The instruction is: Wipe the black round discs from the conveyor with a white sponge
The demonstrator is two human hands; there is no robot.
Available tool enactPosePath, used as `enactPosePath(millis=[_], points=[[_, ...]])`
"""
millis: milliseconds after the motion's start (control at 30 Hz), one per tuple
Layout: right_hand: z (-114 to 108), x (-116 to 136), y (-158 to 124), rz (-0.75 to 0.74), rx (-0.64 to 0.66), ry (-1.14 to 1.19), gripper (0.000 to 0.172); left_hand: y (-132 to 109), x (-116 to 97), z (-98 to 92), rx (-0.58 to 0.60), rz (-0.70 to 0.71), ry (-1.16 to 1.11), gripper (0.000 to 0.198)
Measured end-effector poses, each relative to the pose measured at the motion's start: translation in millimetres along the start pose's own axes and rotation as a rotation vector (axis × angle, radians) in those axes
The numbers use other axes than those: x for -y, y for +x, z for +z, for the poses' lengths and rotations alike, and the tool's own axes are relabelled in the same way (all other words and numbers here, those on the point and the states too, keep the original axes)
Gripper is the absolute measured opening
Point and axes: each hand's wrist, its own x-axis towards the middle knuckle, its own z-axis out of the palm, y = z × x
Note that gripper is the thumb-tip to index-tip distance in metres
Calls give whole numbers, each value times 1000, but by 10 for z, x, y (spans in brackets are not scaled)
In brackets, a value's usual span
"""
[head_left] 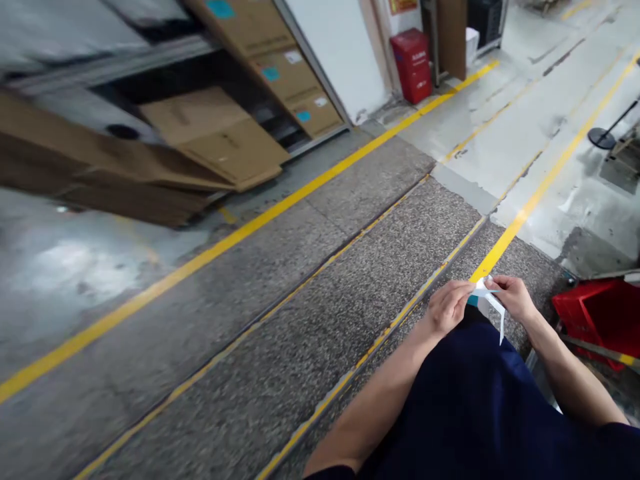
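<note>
In front of my body, at the lower right of the head view, my left hand (450,307) is closed with its fingertips pinching one end of a white strip (499,312), thin like paper or label backing. My right hand (514,297) pinches the same strip close by, so the two hands are only a little apart. From between them a narrow tail of the strip dangles, bent partway down. A small light-blue patch (473,300) shows just below my left fingertips; what it belongs to cannot be made out.
Speckled grey floor with yellow lines (320,181) runs diagonally past me. At left, flattened cardboard (220,143) lies by a rack with stacked cartons (285,70). A red bin (413,65) stands at the far wall. Close on my right is a red crate (595,317).
</note>
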Motion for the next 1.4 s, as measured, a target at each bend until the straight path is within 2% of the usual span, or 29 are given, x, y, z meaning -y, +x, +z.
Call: enactPosePath(millis=[100,133,200,267,300,400,467,533,600,733,833,867,967,1000,1067,1167,1300,1400], points=[[426,224,742,11,89,-63,54,202,506,-493,-90,-66,50,22],[562,291,1007,16,85,-106,55,294,690,-679,-170,-106,71,20],[832,451,1557,21,60,-190,57,518,1093,-1087,-420,-222,138,14],[1132,692,2122,-1,76,-245,58,786,1539,-1531,-657,-402,202,9],[1303,850,2408,-29,108,-267,58,930,1771,-1763,-720,-513,199,13],[1894,1434,3264,-172,191,-350,56,1360,2444,-2474,-743,-850,-50,33],[2323,1839,3812,-252,225,-410,56,1604,2834,-2949,-756,-989,-303,40],[2755,2199,4303,-303,257,-464,57,1768,3148,-3411,-815,-1035,-462,44],[3192,2501,4709,-356,311,-510,56,1835,3402,-3843,-888,-1016,-512,45],[4154,2986,5285,-442,455,-484,54,1748,3896,-4606,-939,-973,-469,46],[4935,3285,5606,-424,560,-457,68,1625,4362,-5127,-920,-971,-383,45],[5196,3377,5712,-427,584,-474,66,1587,4540,-5303,-907,-971,-354,44],[5988,3680,6045,-524,640,-569,34,1510,5123,-5888,-817,-977,-288,42],[6260,3805,6155,-572,661,-605,28,1504,5320,-6113,-773,-978,-270,42],[6818,4117,6350,-643,687,-664,28,1541,5689,-6622,-662,-974,-224,43],[7664,4716,6529,-690,703,-727,31,1723,6120,-7522,-432,-962,-113,47],[8749,5465,6547,-724,851,-810,42,2046,6504,-8753,-149,-1004,35,50],[9514,5780,6539,-747,931,-819,41,2189,6802,-9444,-60,-1028,164,53]])
